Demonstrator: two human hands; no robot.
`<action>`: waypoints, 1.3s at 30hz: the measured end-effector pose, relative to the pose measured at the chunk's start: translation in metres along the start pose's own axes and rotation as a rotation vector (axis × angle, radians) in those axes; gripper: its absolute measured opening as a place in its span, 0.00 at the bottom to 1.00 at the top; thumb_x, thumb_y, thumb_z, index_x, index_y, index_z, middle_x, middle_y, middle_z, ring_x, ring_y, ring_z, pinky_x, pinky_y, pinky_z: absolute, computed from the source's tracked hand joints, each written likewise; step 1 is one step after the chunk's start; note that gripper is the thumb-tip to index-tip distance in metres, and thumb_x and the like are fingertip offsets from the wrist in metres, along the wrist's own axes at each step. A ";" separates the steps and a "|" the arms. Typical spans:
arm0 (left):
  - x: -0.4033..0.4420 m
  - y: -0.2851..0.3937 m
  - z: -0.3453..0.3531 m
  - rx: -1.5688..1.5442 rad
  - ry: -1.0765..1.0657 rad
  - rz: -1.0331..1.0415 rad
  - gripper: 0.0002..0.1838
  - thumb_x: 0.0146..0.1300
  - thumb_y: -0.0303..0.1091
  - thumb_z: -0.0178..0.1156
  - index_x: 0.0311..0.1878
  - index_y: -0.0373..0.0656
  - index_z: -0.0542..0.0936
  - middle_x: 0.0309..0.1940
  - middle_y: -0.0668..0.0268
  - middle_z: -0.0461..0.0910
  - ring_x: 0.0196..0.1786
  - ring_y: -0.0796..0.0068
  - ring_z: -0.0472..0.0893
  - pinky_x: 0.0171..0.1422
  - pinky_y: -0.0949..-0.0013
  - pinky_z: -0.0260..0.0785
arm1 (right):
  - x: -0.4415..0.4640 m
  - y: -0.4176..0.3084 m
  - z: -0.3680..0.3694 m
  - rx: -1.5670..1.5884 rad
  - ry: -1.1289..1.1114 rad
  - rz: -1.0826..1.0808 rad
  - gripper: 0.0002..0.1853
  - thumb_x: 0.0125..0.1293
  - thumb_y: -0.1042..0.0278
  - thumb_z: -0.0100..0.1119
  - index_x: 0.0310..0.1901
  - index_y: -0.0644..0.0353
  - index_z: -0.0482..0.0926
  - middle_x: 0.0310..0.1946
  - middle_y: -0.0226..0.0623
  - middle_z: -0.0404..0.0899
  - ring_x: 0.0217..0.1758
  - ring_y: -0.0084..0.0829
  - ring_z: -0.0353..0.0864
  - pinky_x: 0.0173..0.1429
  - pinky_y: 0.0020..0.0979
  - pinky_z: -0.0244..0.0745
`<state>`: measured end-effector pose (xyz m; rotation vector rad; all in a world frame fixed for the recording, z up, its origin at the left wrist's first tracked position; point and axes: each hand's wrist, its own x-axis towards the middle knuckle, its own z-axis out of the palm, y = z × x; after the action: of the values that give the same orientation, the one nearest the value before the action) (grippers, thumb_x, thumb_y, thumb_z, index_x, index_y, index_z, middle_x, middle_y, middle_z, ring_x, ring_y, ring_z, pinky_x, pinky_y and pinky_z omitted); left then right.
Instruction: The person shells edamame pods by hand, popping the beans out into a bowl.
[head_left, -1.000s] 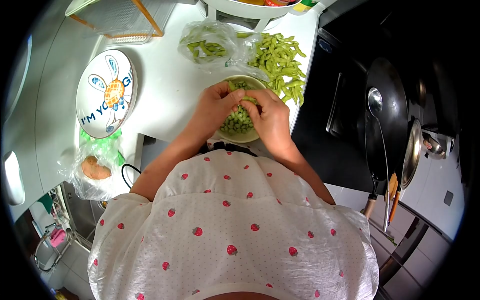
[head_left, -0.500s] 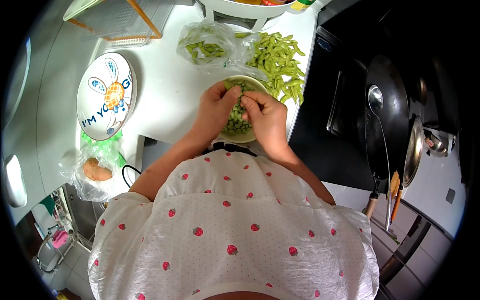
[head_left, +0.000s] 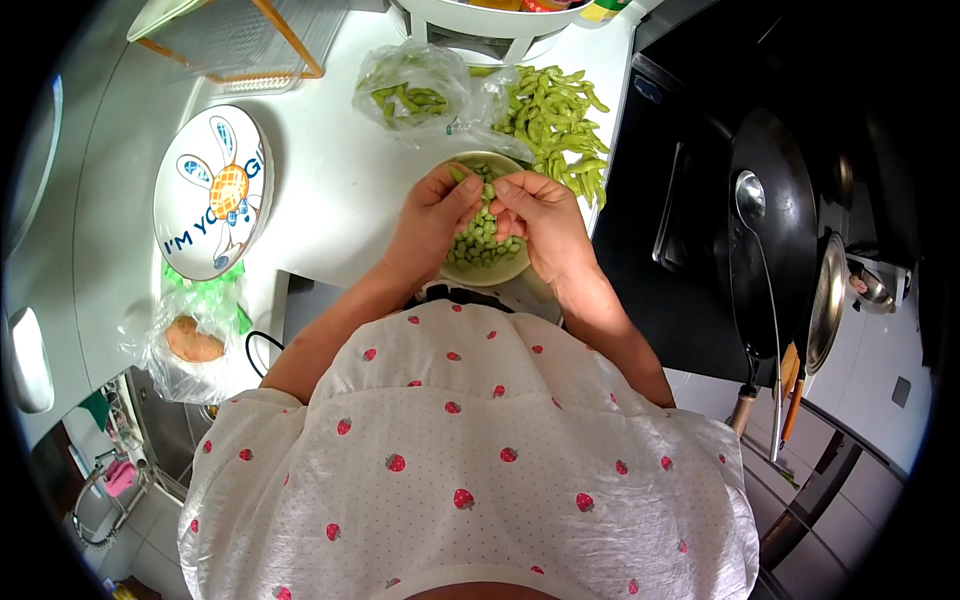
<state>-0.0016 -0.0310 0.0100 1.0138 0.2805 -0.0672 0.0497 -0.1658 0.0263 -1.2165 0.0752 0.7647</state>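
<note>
Above a pale bowl (head_left: 497, 277) of shelled green beans (head_left: 480, 248), both my hands work at one edamame pod (head_left: 458, 174). My left hand (head_left: 432, 218) is closed, pinching the pod between thumb and forefinger, and a green tip shows past the fingers. My right hand (head_left: 550, 222) is closed too, its thumb and forefinger at the pod's other end, where a pale green bean shows between the hands. The fingers hide part of the pod. Whole edamame pods (head_left: 560, 125) lie in a heap just beyond the bowl, at the right.
A clear plastic bag (head_left: 410, 85) with more pods lies behind the bowl. At left are a rabbit-patterned plate (head_left: 190, 205) and a bagged potato-like tuber (head_left: 195, 340). The black stove (head_left: 640, 260) at right bears a wok (head_left: 770, 270) with a ladle (head_left: 752, 198).
My right hand has shifted slightly right and turned, its fingers opening away from the bowl's middle. More beans in the bowl show now. My left hand has hardly moved.
</note>
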 end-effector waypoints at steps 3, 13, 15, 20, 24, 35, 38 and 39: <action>0.000 -0.001 -0.001 -0.001 -0.002 -0.058 0.09 0.65 0.37 0.50 0.31 0.44 0.70 0.18 0.76 0.62 0.21 0.89 0.58 0.24 0.83 0.49 | -0.001 -0.001 -0.001 -0.015 -0.006 0.033 0.06 0.61 0.72 0.53 0.34 0.67 0.76 0.23 0.33 0.75 0.20 0.20 0.72 0.25 0.20 0.68; 0.000 0.004 -0.005 -0.125 -0.052 -0.151 0.09 0.64 0.39 0.50 0.32 0.44 0.70 0.20 0.75 0.66 0.21 0.88 0.60 0.23 0.83 0.49 | -0.003 0.004 -0.005 0.116 -0.114 0.050 0.08 0.61 0.69 0.55 0.34 0.65 0.76 0.25 0.34 0.76 0.21 0.21 0.73 0.26 0.20 0.69; -0.001 0.003 -0.004 -0.154 -0.044 -0.175 0.09 0.64 0.39 0.50 0.32 0.44 0.70 0.20 0.75 0.66 0.21 0.88 0.60 0.23 0.83 0.49 | -0.004 0.008 -0.007 0.169 -0.102 0.079 0.08 0.62 0.68 0.54 0.35 0.65 0.75 0.25 0.34 0.76 0.21 0.21 0.73 0.26 0.20 0.70; -0.001 -0.001 -0.008 0.088 -0.030 -0.168 0.09 0.63 0.38 0.51 0.31 0.44 0.70 0.20 0.75 0.67 0.21 0.88 0.61 0.23 0.82 0.50 | -0.005 0.018 -0.008 0.206 -0.042 0.133 0.08 0.63 0.68 0.51 0.37 0.65 0.74 0.25 0.35 0.77 0.21 0.22 0.73 0.27 0.20 0.70; -0.002 0.000 -0.007 0.067 0.042 -0.252 0.07 0.62 0.36 0.52 0.31 0.44 0.70 0.19 0.74 0.67 0.21 0.87 0.62 0.23 0.82 0.50 | -0.008 0.020 -0.001 -0.211 0.057 -0.095 0.07 0.62 0.73 0.52 0.38 0.66 0.75 0.25 0.35 0.76 0.22 0.23 0.74 0.28 0.22 0.71; 0.002 0.001 -0.011 -0.051 -0.017 -0.221 0.07 0.62 0.35 0.51 0.32 0.42 0.70 0.17 0.72 0.66 0.18 0.87 0.60 0.21 0.81 0.49 | -0.008 0.013 0.006 -0.872 0.112 -0.587 0.09 0.51 0.79 0.57 0.36 0.64 0.77 0.25 0.46 0.75 0.27 0.45 0.75 0.32 0.35 0.70; 0.001 0.001 -0.012 -0.037 -0.043 -0.216 0.07 0.63 0.35 0.51 0.32 0.42 0.70 0.17 0.73 0.66 0.18 0.86 0.59 0.21 0.81 0.48 | -0.007 0.005 0.006 -0.949 0.060 -0.581 0.09 0.50 0.78 0.58 0.36 0.64 0.77 0.25 0.47 0.75 0.28 0.47 0.75 0.32 0.35 0.70; 0.002 0.001 -0.012 -0.027 -0.052 -0.214 0.07 0.63 0.36 0.51 0.33 0.43 0.70 0.17 0.73 0.66 0.18 0.86 0.59 0.21 0.81 0.48 | -0.007 0.003 0.006 -0.969 0.051 -0.572 0.09 0.50 0.78 0.57 0.36 0.64 0.77 0.25 0.46 0.75 0.27 0.45 0.75 0.31 0.34 0.70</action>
<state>-0.0022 -0.0204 0.0042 0.9515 0.3411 -0.2830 0.0408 -0.1638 0.0288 -2.0404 -0.6474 0.2316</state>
